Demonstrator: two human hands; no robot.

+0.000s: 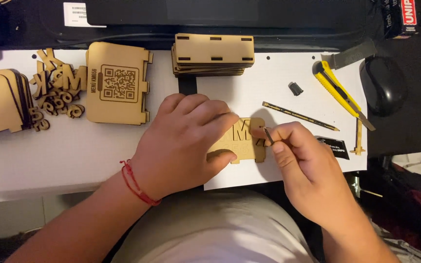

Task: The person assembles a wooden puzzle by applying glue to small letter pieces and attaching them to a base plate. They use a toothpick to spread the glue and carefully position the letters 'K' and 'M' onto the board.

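Left hand (183, 141) lay flat on wooden plate (242, 141), fingers together, pinning it on white sheet (278, 83). Right hand (300, 156) fingers pinched thin tool (268, 134) at cut-out letters, prob for control. Pencil (300, 116), yellow knife (339, 90) sat handy nearby.

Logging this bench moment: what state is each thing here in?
wooden panel: flat on paper, pinned by left hand
thin tool: pinched in right hand, tip at panel
utility knife: lying unused, blade out
pencil: lying loose
cut-out letters: heaped
slotted panels: stacked
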